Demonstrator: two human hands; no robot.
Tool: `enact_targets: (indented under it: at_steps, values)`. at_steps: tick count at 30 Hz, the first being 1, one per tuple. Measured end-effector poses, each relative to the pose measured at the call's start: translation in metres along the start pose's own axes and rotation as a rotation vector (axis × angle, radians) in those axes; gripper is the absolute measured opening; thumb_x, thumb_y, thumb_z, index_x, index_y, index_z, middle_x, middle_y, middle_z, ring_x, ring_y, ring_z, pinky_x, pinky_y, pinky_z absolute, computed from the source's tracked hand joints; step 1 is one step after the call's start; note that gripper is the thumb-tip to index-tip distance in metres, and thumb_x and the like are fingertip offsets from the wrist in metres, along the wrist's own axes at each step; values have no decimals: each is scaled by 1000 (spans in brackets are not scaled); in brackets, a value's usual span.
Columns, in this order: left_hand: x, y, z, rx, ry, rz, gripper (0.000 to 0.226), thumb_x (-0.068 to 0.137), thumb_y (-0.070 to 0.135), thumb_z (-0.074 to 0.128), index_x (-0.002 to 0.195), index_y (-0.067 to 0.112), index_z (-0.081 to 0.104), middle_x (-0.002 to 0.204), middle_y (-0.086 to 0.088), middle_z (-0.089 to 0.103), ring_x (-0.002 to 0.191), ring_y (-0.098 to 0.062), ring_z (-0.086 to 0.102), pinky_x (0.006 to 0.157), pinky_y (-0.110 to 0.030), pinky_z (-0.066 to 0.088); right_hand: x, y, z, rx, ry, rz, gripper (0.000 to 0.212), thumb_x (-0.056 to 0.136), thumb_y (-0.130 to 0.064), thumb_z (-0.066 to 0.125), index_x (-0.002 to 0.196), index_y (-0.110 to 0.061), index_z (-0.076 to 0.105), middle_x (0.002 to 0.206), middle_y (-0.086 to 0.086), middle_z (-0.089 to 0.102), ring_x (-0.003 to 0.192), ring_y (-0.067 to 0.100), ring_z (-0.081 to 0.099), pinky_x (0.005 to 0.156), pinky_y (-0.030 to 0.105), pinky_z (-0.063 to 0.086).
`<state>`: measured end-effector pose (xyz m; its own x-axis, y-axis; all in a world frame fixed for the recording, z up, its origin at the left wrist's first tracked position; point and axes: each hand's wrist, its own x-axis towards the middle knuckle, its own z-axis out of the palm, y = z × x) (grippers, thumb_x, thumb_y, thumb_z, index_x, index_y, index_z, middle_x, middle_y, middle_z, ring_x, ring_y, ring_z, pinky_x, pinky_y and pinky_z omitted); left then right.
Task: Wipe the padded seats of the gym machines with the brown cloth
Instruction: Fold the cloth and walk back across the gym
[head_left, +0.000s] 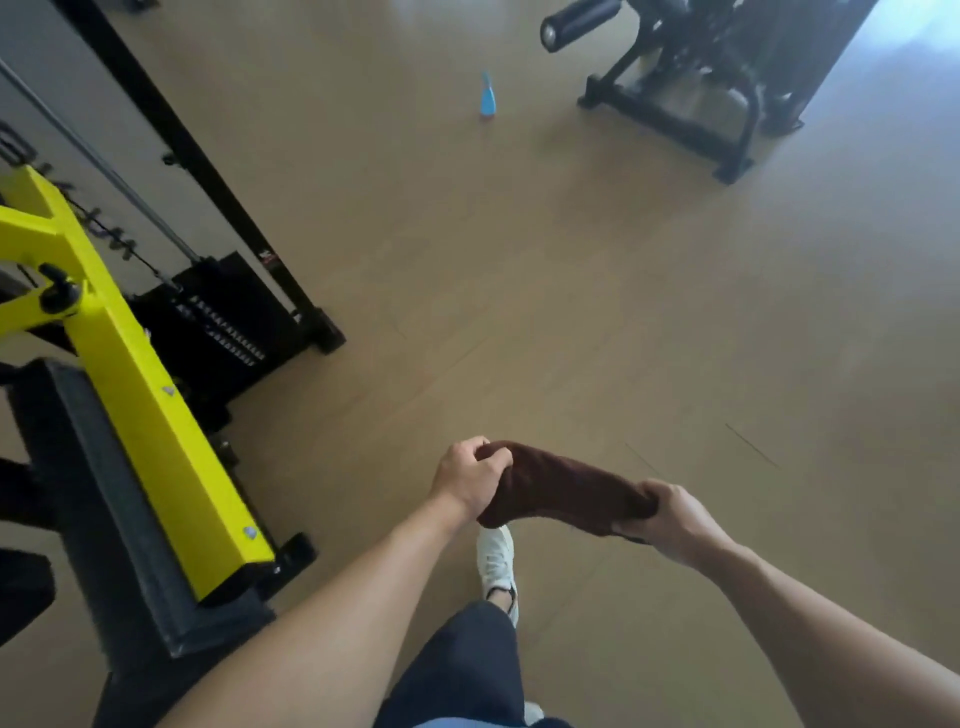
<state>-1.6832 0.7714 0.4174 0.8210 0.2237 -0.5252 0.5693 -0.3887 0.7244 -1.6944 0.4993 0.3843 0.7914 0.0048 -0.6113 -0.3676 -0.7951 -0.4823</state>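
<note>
The brown cloth (561, 486) is stretched between both hands above the tan floor, low in the middle of the view. My left hand (470, 478) grips its left end and my right hand (675, 519) grips its right end. A yellow and black gym machine (140, 395) stands at the left, close to my left arm. A second black machine (691, 78) with a round padded roller (579, 23) stands at the far upper right. No padded seat shows plainly in this view.
A blue spray bottle (487, 96) stands on the floor far ahead. A black weight stack (223, 322) and a slanted black frame post (208, 171) are at the left. My white shoe (496, 561) is below the cloth on the floor (571, 286).
</note>
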Motion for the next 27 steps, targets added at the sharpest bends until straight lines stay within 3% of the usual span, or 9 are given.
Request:
enact_targets:
  at_steps: [4,12,16,18,21,24,27]
  values:
    - [59,11,12,67,1,-28,25,84,39,69,73,20,57,79,2,65,80,-21,57,68,-28,38,58,-18,-37,-41,102,32,32,68,-33,89,77,-20,61,68,-2,66,67,20,63,57,32,48]
    - [134,53,-6,61,93,-88,16,83,40,71,83,30,58,90,6,68,87,-18,62,73,-25,44,143,-71,-90,-116,94,9,27,67,-32,90,74,-22,66,66,-1,69,63,17,64,54,31,47]
    - [170,72,-5,-76,221,-153,12,85,30,69,84,33,58,85,12,65,89,-17,64,75,-23,46,193,-101,-118,-78,33,-56,28,65,-24,94,68,-18,66,54,1,67,57,25,64,54,32,45]
    - [188,88,2,-167,309,-185,8,86,25,69,87,28,62,83,13,65,86,-14,62,73,-19,43,219,-111,-142,-74,-19,-108,30,63,-22,95,73,-16,67,61,4,69,62,27,66,58,37,49]
    - [217,121,20,-212,406,-220,8,85,24,72,90,20,67,92,4,71,89,-17,65,79,-25,48,258,-117,-190,-96,-73,-165,29,62,-21,95,77,-21,69,65,0,71,67,24,67,65,41,53]
    - [246,159,48,-208,426,-231,11,86,24,72,94,16,69,94,1,72,93,-21,66,83,-30,50,288,-122,-245,8,-71,-168,25,63,-19,94,74,-24,72,62,-4,71,60,16,66,59,33,50]
    - [278,201,80,-198,405,-224,13,91,23,68,100,13,68,97,-1,70,96,-24,66,78,-27,46,309,-128,-299,282,-90,-162,19,68,-12,90,78,-17,74,65,2,71,52,13,61,52,24,44]
